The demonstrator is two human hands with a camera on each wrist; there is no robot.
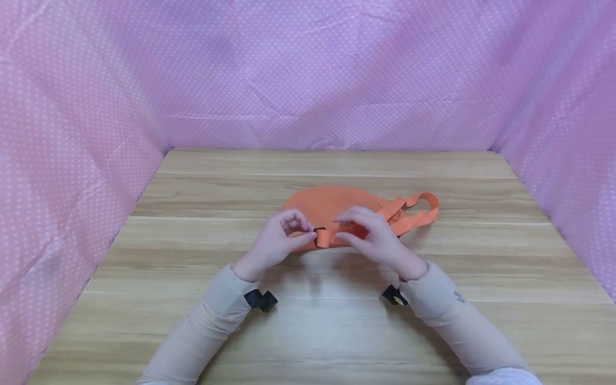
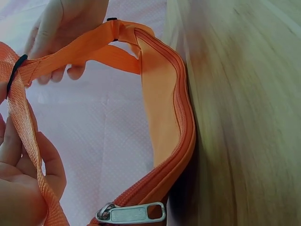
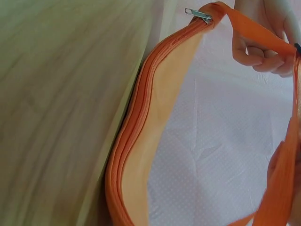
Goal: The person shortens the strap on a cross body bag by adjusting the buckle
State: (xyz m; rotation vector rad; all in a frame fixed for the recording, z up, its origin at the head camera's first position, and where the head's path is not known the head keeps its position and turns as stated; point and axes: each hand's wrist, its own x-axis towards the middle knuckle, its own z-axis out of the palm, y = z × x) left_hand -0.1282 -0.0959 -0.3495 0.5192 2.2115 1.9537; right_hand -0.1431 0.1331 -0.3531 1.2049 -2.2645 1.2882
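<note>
An orange waist bag (image 1: 332,200) with a zip along its edge lies on the table. My left hand (image 1: 276,235) pinches its orange strap (image 2: 70,52) at a black slider buckle (image 1: 318,235), thumb and index tip close together. My right hand (image 1: 372,235) is just to the right, its thumb and index finger curved apart beside the strap, the thumb tip close to it. In the left wrist view the strap crosses in front of the right hand. Much of the right hand is hidden behind the strap in its own wrist view. A silver zip pull (image 2: 131,214) hangs at the bag's end.
A wood-grain table (image 1: 313,331) lies under both hands. A loose strap loop (image 1: 425,208) extends right of the bag. Pink dotted cloth (image 1: 308,69) hangs behind and at both sides. Black wrist cameras (image 1: 260,300) sit on the cuffs.
</note>
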